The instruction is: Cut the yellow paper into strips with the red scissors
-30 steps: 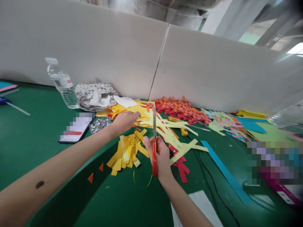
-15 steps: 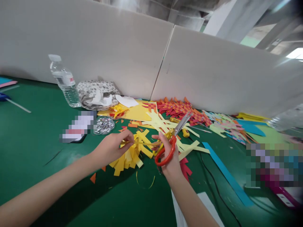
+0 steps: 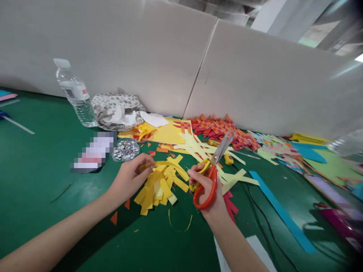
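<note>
My left hand [image 3: 136,172] is closed, with thumb and forefinger pinching one end of a yellow paper strip [image 3: 167,163]. From there the strip arches to the right over a loose heap of yellow paper strips [image 3: 155,189]. Scissors [image 3: 213,172] with one red and one yellow handle loop rest in my right hand [image 3: 208,190], whose fingers are curled round them. The blades point away from me, up and to the right, a little apart. A gap separates my right fingertips from the strip's far end.
Behind lie pale yellow strips [image 3: 238,180] and woven red-orange paper pieces [image 3: 215,130]. A water bottle [image 3: 75,92], a patterned cloth bag [image 3: 116,107], a phone [image 3: 95,151] and a container of googly eyes [image 3: 125,150] stand left. A blue strip [image 3: 280,211] and black cable [image 3: 263,215] lie right.
The yellow strip ran straight between both hands before; now its right end is away from my right fingers and it arches. My right hand and the scissors have shifted slightly right.
</note>
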Tool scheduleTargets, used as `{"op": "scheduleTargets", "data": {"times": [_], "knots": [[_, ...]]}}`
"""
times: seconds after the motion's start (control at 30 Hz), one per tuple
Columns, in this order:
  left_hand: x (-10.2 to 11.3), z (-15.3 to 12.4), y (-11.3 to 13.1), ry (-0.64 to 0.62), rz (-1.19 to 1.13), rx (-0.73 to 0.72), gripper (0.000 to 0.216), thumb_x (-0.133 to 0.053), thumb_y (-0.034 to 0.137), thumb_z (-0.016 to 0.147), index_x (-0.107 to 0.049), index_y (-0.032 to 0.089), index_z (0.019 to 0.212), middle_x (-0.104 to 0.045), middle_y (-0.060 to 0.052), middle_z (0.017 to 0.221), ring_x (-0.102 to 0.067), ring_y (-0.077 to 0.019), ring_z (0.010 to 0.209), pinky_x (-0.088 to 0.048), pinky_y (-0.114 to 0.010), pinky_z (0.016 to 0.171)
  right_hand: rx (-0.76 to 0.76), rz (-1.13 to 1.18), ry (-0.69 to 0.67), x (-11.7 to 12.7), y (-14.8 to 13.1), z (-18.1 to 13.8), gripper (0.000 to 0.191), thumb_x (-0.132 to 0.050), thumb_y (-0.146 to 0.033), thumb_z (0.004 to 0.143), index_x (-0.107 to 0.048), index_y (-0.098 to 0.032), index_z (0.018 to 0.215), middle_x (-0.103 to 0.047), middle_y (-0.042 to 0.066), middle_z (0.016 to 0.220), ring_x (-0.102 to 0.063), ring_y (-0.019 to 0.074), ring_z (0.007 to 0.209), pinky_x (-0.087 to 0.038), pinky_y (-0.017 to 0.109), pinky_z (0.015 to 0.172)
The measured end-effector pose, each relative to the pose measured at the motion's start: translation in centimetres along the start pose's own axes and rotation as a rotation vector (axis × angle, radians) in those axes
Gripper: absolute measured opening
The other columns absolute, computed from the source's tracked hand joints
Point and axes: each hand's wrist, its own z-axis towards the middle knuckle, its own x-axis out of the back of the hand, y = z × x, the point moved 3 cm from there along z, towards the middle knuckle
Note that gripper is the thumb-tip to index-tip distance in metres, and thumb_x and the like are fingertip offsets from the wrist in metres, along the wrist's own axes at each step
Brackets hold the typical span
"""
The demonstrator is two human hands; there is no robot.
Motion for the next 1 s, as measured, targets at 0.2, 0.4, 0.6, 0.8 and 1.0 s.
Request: {"op": "scheduleTargets", "data": {"times": [0.2,0.4,0.6,0.8,1.0], "knots": [[-0.7,-0.4,0.5,-0.071,-0.033,0.040,0.022,-0.052,0.036,0.081,-0.068,0.025,0.088,-0.071,-0.002,0.091,-0.062,-0.0208,0.084,-0.043,-0.025,0.060,-0.029,-0.023,-0.201,-1.2,0.1,-1.1,0.023,-0.063,-0.040,0.074,-0.053,-0.021,0.081,-0.066,0.005,0.088,-0.064,0.0208,0.086,-0.051,0.035,0.075],[-1.4,-0.9,0.7,-0.159,-0.261,0.172,0.032,-0.049,0.045,0.082,-0.070,0.021,0.078,-0.069,0.000,0.074,-0.060,-0.0177,0.069,-0.043,-0.024,0.058,-0.056,-0.057,-0.384,-3.1,-0.1,-2.4,0.032,-0.060,-0.053,0.072,-0.054,-0.022,0.073,-0.066,0.008,0.099,-0.061,0.0227,0.098,-0.046,0.039,0.087],[-2.0,-0.5,-0.1,-0.169,-0.262,0.154,0.023,-0.059,0.042,0.076,-0.070,0.021,0.076,-0.070,-0.002,0.080,-0.059,-0.0172,0.071,-0.043,-0.024,0.059,0.023,-0.092,-0.311,-3.2,1.1,-2.2,0.040,-0.064,-0.059,0.063,-0.050,-0.022,0.070,-0.067,0.009,0.094,-0.062,0.0238,0.094,-0.048,0.040,0.082],[-2.1,-0.4,-0.8,-0.096,-0.342,0.193,0.025,-0.064,0.042,0.072,-0.066,0.019,0.081,-0.068,-0.004,0.081,-0.061,-0.0176,0.073,-0.045,-0.026,0.060,0.051,-0.243,-0.150,-2.1,0.5,-1.8,0.032,-0.073,-0.032,0.066,-0.042,-0.022,0.071,-0.061,-0.003,0.068,-0.062,0.0148,0.061,-0.051,0.031,0.065],[-2.5,-1.0,0.6,-0.240,-0.368,0.166,0.020,-0.065,0.034,0.072,-0.053,0.020,0.079,-0.067,-0.001,0.072,-0.061,-0.0151,0.067,-0.042,-0.024,0.056,-0.057,-0.233,-0.230,-2.0,1.7,-1.5,0.036,-0.078,-0.025,0.057,-0.045,-0.021,0.070,-0.060,-0.003,0.072,-0.060,0.0140,0.065,-0.050,0.029,0.065]]}}
